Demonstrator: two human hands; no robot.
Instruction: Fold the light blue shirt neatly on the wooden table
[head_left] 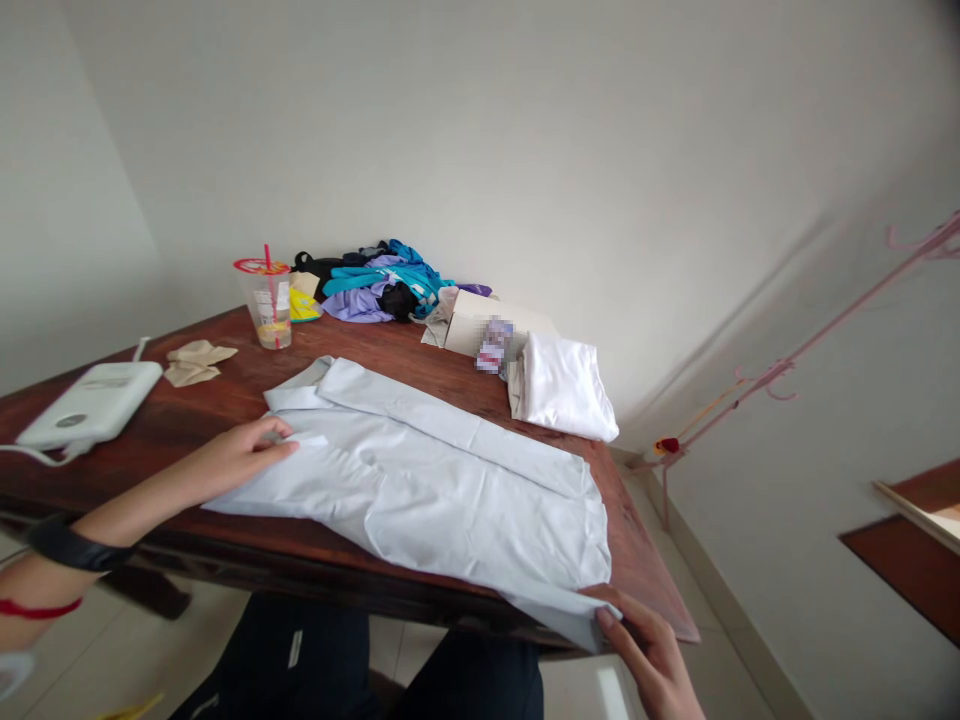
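Right hand (651,655) is down at the near table edge, fingers pinched on the bottom hem corner of the pale blue shirt (442,480). Left hand (241,455) lies flat on the shirt's other end near the collar, fingers together and pressing, not gripping anything. The shirt is spread across the dark wooden table (225,400). Further back there's a folded white garment (564,387), a cardboard box (480,320), a plastic cup with a red straw (268,300), and a heap of colourful clothes (382,282) against the wall.

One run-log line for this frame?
left hand: flat on pale blue cotton shirt | right hand: pinching shirt hem | dark wooden table
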